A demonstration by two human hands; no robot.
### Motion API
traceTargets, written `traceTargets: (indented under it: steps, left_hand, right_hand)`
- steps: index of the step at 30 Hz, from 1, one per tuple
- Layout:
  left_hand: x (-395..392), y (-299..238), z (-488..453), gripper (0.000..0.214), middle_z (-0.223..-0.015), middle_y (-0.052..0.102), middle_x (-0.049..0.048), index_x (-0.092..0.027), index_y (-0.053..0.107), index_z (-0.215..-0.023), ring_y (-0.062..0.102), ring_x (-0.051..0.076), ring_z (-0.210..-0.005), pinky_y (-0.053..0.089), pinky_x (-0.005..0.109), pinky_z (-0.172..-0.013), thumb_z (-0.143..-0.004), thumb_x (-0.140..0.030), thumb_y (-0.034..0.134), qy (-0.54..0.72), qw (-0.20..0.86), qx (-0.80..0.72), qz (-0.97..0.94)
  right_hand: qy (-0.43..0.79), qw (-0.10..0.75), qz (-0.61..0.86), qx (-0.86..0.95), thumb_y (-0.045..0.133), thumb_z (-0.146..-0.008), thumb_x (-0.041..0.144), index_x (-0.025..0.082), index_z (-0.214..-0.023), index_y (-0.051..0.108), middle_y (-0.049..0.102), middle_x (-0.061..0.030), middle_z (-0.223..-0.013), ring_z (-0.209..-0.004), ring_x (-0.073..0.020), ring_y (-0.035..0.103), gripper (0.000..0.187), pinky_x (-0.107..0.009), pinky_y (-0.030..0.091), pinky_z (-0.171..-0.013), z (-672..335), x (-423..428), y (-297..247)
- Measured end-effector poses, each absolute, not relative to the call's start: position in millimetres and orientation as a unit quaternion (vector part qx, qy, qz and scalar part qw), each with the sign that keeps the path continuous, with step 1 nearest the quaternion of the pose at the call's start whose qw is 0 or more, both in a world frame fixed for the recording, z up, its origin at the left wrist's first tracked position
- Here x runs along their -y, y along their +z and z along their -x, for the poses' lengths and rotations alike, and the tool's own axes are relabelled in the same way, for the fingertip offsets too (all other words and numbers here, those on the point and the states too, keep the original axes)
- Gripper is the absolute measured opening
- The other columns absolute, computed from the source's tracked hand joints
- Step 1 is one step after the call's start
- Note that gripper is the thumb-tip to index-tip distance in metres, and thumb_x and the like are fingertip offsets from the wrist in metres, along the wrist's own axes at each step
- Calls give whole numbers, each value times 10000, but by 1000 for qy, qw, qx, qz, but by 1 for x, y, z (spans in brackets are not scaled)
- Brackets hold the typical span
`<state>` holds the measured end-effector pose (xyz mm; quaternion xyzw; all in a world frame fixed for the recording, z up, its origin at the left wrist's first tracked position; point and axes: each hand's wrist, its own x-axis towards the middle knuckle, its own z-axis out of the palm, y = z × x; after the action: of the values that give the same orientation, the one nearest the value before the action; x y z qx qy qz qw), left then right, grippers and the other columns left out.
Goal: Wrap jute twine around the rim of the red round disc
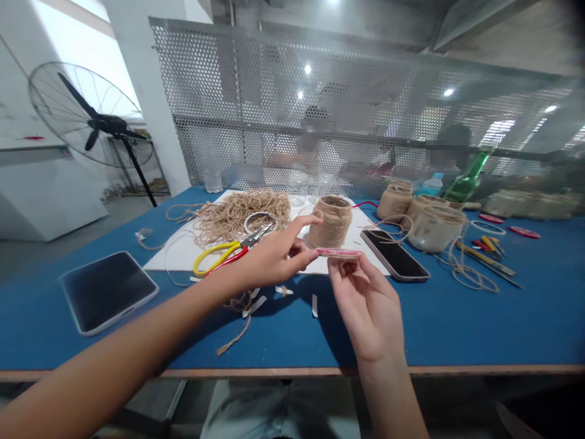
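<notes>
- Blue-topped bench (457, 329); grey perforated metal screen (205, 79) stands behind the landmark, a squat open-mouthed jar wrapped in tan twine (336, 222).
- Left of jar: tangled heap of tan twine (237, 210); nearer the person than the heap, a metal tool with yellow and red handles (241, 251).
- Right of jar: dark-screened phone in a pale case (402, 256).
- Nearer the person than jar: narrow white strip (315, 306).
- Piece under work: thin flat piece, pinkish-red above, tan at the edge (338, 252), held up just in front of jar. Seen nearly edge-on; full outline cannot be told.
- Right hand (365, 299): pinching the piece's right end between thumb and fingers.
- Left hand (278, 253): thumb and index finger spread; thumb tip at the piece's left end, index extended toward jar. Firmness of contact cannot be told.
- Technique (judgement): keep the right pinch light, near the rim; hold the piece level; work the left thumb along the edge with short, even pressure; stay off the jar's twine to avoid snagging.
</notes>
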<state>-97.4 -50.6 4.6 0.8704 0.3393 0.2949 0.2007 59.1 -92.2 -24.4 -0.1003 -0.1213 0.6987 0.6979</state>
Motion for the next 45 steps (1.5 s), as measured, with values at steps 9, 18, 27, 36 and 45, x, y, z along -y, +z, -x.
traceTargets:
  steps: [9, 18, 27, 36, 45]
  left_hand:
    - [51, 6, 100, 436, -682, 571, -15, -164, 287, -1246, 547, 95, -610, 418, 208, -575, -853, -313, 403, 307, 221, -311, -872]
    - [44, -3, 99, 541, -740, 577, -6, -155, 240, -1262, 557, 103, -658, 441, 245, -681, -780, -178, 484, 351, 153, -306, -871]
    - [44, -12, 96, 455, -763, 584, -16, -177, 304, -1191, 563, 94, -675, 430, 211, -651, -772, -189, 480, 360, 51, -333, -870]
    - [46, -16, 93, 398, -749, 628, -2, -190, 354, -1183, 576, 108, -591, 415, 217, -584, -797, -240, 435, 319, -87, -335, -882]
    - [49, -19, 90, 376, -714, 621, 30, -133, 291, -1216, 592, 161, -632, 417, 254, -576, -860, -233, 359, 232, -254, -276, -898]
  right_hand:
    - [711, 686, 103, 116, 483, -785, 107, 129, -859, 539, 568, -16, -766, -729, -67, 571, 96, -211, 475, -862, -61, 94, -21]
    - [742, 662, 73, 68, 460, -809, 118, 135, -845, 514, 545, -10, -742, -715, -56, 562, 67, -155, 482, -816, -63, 94, -21]
    - [757, 650, 66, 27, 418, -821, 124, 138, -836, 507, 549, -12, -733, -715, -57, 564, 92, -157, 489, -794, -58, 99, -21]
    - [744, 655, 114, 57, 513, -779, 296, 184, -873, 514, 566, 3, -813, -799, -81, 569, 147, -224, 472, -828, -54, 99, -27]
    - [685, 698, 181, 102, 574, -747, 242, 164, -789, 553, 572, 24, -740, -700, -64, 551, 91, -202, 462, -768, -42, 100, -27]
